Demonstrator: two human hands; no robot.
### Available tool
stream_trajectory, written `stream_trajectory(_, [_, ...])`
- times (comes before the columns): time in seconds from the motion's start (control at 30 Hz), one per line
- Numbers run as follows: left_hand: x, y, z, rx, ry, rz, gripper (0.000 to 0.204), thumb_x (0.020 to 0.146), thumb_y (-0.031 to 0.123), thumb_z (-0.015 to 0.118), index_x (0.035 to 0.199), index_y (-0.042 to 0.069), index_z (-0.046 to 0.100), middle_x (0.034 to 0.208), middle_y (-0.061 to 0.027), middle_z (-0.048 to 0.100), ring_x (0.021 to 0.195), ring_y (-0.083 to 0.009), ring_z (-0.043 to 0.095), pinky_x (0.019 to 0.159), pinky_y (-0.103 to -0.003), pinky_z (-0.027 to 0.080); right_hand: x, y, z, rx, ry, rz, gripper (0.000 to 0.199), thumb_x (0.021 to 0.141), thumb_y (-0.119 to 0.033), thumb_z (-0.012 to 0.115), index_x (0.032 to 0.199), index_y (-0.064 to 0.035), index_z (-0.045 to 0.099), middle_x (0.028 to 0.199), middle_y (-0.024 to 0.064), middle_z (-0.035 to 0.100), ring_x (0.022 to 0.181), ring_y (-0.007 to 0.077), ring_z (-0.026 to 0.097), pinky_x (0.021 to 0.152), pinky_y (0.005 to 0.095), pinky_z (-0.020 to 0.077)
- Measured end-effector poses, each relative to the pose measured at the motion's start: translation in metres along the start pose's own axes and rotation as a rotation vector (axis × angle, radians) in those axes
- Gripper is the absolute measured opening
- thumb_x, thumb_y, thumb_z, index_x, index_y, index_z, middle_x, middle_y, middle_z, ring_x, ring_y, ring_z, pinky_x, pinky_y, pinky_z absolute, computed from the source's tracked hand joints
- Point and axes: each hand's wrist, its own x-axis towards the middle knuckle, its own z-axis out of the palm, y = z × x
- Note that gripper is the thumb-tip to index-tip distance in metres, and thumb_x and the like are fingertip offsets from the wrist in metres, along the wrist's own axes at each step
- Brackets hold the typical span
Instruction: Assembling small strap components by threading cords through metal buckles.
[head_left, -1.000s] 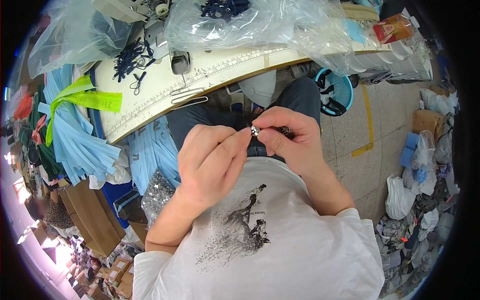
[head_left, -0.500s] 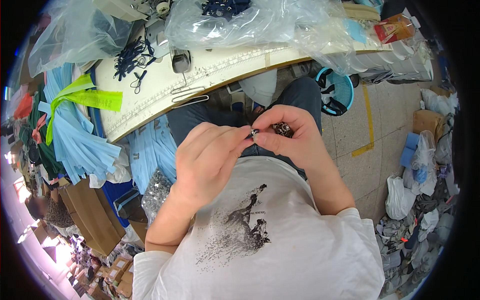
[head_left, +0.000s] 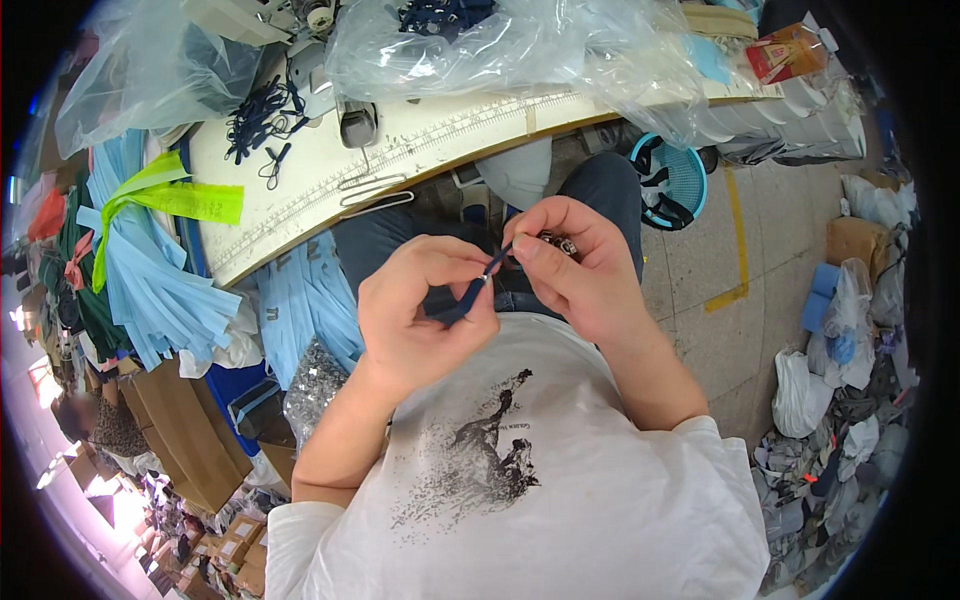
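A short navy strap (head_left: 468, 301) stretches at a slant between my two hands above my lap. A small shiny metal piece sits on it by the left fingertips. My left hand (head_left: 420, 318) pinches the strap, and its lower end lies against the curled fingers. With thumb and forefinger, my right hand (head_left: 583, 268) grips the strap's upper end. Several small dark, shiny metal pieces (head_left: 560, 243) are tucked within the curled right fingers; their kind is too small to tell. On the white table lies a bunch of similar navy straps (head_left: 262, 118).
Clear plastic bags (head_left: 500, 50) cover the far side of the white table (head_left: 430, 135). Light blue strips (head_left: 150, 260) with a bright green band hang at the left. A blue basket (head_left: 683, 185) stands on the floor at right, near heaped cloth scraps (head_left: 850, 480).
My hands have shifted slightly apart, the left one turning to bare its palm side. The navy strap, mostly hidden before, now shows stretched between them.
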Motion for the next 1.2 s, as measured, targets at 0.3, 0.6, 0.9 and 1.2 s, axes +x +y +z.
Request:
stream_trajectory(0.3, [0.003, 0.007, -0.013, -0.241, -0.225, -0.125, 0.027, 0.072, -0.011, 0.070, 0.097, -0.002, 0.065, 0.088, -0.0075, 0.061, 0.070, -0.0113, 0.056, 0.063, -0.022, 0.046, -0.002, -0.011, -0.004, -0.114, -0.055, -0.014, 0.014, 0.088, -0.001, 0.064, 0.101, -0.0024, 0.061, 0.082, -0.0038, 0.057, 0.062, -0.0012, 0.046, 0.051, 0.0143, 0.0340])
stream_trajectory(0.6, [0.001, 0.013, -0.006, -0.144, -0.133, -0.350, 0.019, 0.080, -0.007, 0.068, 0.098, -0.003, 0.067, 0.087, -0.0048, 0.061, 0.071, -0.0089, 0.055, 0.064, -0.021, 0.045, -0.001, 0.001, -0.011, -0.197, -0.202, -0.278, 0.011, 0.087, 0.000, 0.065, 0.098, -0.0011, 0.064, 0.085, -0.0030, 0.057, 0.070, 0.0015, 0.048, 0.060, 0.0179, 0.0375])
stream_trajectory(0.9, [0.000, 0.013, -0.008, -0.213, -0.113, -0.354, 0.020, 0.079, -0.007, 0.070, 0.097, -0.002, 0.067, 0.086, -0.0041, 0.062, 0.070, -0.0077, 0.055, 0.062, -0.020, 0.043, -0.007, -0.009, -0.008, -0.180, -0.164, -0.090, 0.010, 0.088, -0.004, 0.066, 0.099, -0.0026, 0.065, 0.083, -0.0040, 0.057, 0.066, 0.0007, 0.046, 0.056, 0.0171, 0.0351])
stream_trajectory(1.2, [-0.002, 0.018, -0.002, -0.227, 0.007, -0.459, 0.019, 0.078, -0.004, 0.072, 0.097, -0.001, 0.067, 0.082, -0.0037, 0.062, 0.067, -0.0070, 0.053, 0.060, -0.020, 0.042, -0.001, 0.000, -0.008, -0.495, -0.069, -0.352, 0.011, 0.083, -0.003, 0.070, 0.092, -0.0018, 0.064, 0.082, -0.0019, 0.059, 0.064, 0.0023, 0.048, 0.056, 0.0194, 0.0387])
